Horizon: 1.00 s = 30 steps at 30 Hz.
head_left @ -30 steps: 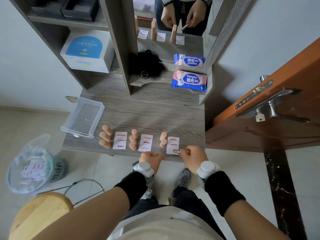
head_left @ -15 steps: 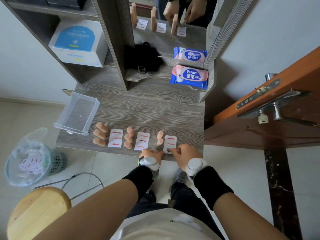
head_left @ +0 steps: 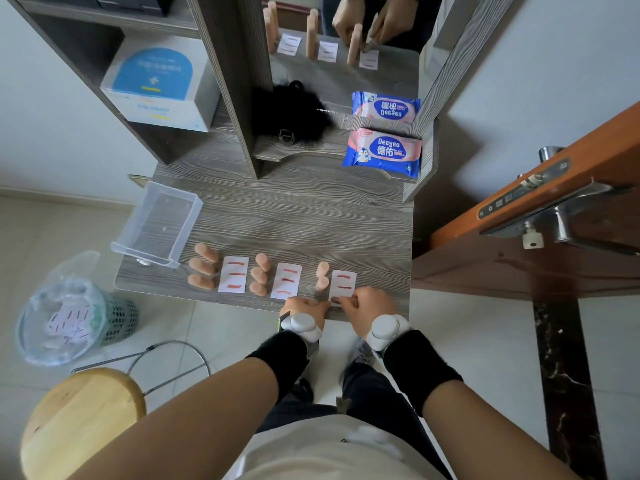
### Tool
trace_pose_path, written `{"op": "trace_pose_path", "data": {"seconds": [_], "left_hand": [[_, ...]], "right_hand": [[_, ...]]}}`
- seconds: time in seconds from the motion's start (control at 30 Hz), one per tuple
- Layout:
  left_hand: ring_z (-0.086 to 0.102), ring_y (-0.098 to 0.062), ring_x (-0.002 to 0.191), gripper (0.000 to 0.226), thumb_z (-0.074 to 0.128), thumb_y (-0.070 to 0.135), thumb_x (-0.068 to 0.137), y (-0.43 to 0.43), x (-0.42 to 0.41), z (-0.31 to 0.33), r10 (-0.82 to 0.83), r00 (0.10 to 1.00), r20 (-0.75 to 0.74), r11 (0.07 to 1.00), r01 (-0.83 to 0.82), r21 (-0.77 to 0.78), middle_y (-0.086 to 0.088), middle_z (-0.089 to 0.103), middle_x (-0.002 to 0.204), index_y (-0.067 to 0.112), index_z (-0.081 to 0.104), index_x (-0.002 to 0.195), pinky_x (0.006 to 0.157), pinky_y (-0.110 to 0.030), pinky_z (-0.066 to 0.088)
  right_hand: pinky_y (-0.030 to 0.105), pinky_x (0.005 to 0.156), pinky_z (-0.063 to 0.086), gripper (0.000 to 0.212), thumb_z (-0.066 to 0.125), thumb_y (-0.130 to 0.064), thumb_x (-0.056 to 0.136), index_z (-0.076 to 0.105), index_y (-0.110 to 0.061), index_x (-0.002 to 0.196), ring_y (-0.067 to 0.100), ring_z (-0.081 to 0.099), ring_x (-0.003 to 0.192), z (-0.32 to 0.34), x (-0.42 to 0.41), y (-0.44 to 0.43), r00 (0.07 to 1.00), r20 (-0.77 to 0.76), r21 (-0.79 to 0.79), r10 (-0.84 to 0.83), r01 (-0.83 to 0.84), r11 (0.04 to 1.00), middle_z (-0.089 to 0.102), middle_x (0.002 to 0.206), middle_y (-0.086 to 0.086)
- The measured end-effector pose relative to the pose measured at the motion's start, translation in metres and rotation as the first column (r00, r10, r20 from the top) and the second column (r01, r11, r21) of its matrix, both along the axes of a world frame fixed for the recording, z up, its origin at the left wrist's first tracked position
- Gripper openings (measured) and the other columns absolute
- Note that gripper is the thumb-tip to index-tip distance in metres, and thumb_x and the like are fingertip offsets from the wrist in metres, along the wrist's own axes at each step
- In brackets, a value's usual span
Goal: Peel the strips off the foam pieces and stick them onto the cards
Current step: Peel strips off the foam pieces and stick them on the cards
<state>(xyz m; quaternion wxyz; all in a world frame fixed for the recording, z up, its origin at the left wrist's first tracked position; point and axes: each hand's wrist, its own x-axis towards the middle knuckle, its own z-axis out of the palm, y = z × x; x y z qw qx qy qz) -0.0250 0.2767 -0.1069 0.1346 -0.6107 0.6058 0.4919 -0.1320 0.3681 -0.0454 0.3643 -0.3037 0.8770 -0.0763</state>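
Pinning a dark strip [head_left: 335, 299] onto near end of rightmost card [head_left: 343, 284] with right hand [head_left: 367, 306], fingers curling in tight, tips on the strip. Resting left hand [head_left: 304, 306], curled, at table [head_left: 311, 216] edge just beside that card's corner; not seeing whether gripping anything. Seeing two foam pieces [head_left: 322, 276] lying just left of the card. Reading middle card [head_left: 286, 280] and left card [head_left: 233, 274] as done, three strips each.
Risking crooked placement or overhang past card's near edge, fingers hiding alignment. Risking card skating off table edge under sideways push, nothing anchoring it. Risking strip lifting off with fingertip if adhesive catching skin.
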Motion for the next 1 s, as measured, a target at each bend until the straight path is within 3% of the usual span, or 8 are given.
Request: {"op": "trace_pose_path", "data": {"seconds": [0.2,0.33,0.47,0.57,0.7,0.8,0.9,1.0], "left_hand": [[0.057,-0.019,0.073,0.029,0.072,0.045,0.082,-0.002,0.0,0.001,-0.017,1.0,0.006,1.0,0.017,-0.006,-0.002,0.064,0.077,0.022,0.06,0.068,0.081,-0.033,0.053],[0.062,-0.022,0.073,0.033,0.072,0.046,0.083,-0.002,0.001,0.005,-0.047,0.999,0.01,0.998,0.047,0.037,-0.002,0.065,0.077,0.018,0.064,0.068,0.07,-0.027,0.048],[0.07,-0.029,0.093,0.032,0.07,0.045,0.084,-0.003,0.001,0.006,-0.026,1.0,-0.01,1.0,0.026,0.011,-0.002,0.064,0.078,0.013,0.075,0.086,0.079,-0.031,0.051],[0.066,-0.024,0.078,0.034,0.07,0.049,0.082,-0.001,0.003,0.006,-0.02,0.999,-0.027,0.998,0.021,0.059,-0.003,0.068,0.079,0.021,0.062,0.064,0.075,-0.029,0.05],[0.058,-0.021,0.059,0.04,0.075,0.055,0.067,0.001,0.013,0.006,0.068,0.994,-0.086,0.995,-0.062,0.072,0.004,0.061,0.058,0.017,0.065,0.06,0.064,-0.027,0.048],[0.05,-0.011,0.045,0.036,0.072,0.061,0.062,0.004,0.023,0.01,0.086,0.983,-0.162,0.992,-0.07,0.107,0.014,0.054,0.047,0.026,0.071,0.062,0.058,-0.024,0.044],[0.044,-0.009,0.042,0.03,0.078,0.056,0.061,0.006,0.024,0.016,0.116,0.958,-0.261,0.987,-0.082,0.137,0.015,0.051,0.046,0.026,0.072,0.059,0.054,-0.023,0.041],[0.042,-0.012,0.051,0.03,0.085,0.042,0.067,0.009,0.019,0.03,0.158,0.912,-0.379,0.981,-0.101,0.167,0.005,0.048,0.055,0.02,0.067,0.056,0.049,-0.019,0.039]], "right_hand": [[0.03,0.057,0.034,0.049,0.055,-0.044,0.093,0.035,-0.022,0.054,0.027,0.05,0.066,0.001,-0.005,0.007,0.999,-0.035,0.025,-0.036,0.037,0.999,0.056,0.067,0.007],[0.03,0.057,0.032,0.049,0.056,-0.048,0.091,0.038,-0.019,0.056,0.027,0.047,0.065,0.001,-0.011,0.013,0.997,-0.056,0.039,-0.05,0.052,0.998,0.051,0.065,0.004],[0.03,0.057,0.032,0.05,0.057,-0.052,0.089,0.039,-0.019,0.057,0.026,0.045,0.064,-0.001,-0.013,0.017,0.997,-0.045,0.031,-0.07,0.072,0.997,0.048,0.062,0.002],[0.031,0.05,0.026,0.054,0.058,-0.05,0.089,0.034,-0.02,0.051,0.023,0.037,0.053,0.0,-0.014,0.021,0.991,-0.017,-0.042,-0.129,0.129,0.991,0.035,0.05,-0.003],[0.03,0.047,0.022,0.05,0.058,-0.039,0.091,0.042,-0.012,0.052,0.019,0.032,0.047,0.001,-0.021,0.033,0.962,0.058,-0.118,-0.265,0.271,0.955,0.035,0.048,-0.001],[0.027,0.05,0.027,0.04,0.06,-0.03,0.093,0.067,-0.006,0.063,0.019,0.036,0.045,0.006,-0.021,0.043,0.828,0.299,-0.179,-0.474,0.537,0.825,0.041,0.046,-0.001],[0.02,0.038,0.02,0.035,0.058,-0.029,0.097,0.067,-0.004,0.073,0.012,0.025,0.035,0.015,-0.018,0.051,0.582,0.589,-0.142,-0.561,0.758,0.636,0.035,0.047,0.001],[0.015,0.034,0.015,0.036,0.049,-0.03,0.102,0.063,0.0,0.086,0.008,0.022,0.032,0.024,-0.012,0.048,0.393,0.761,-0.053,-0.516,0.831,0.554,0.034,0.049,0.002]]}}
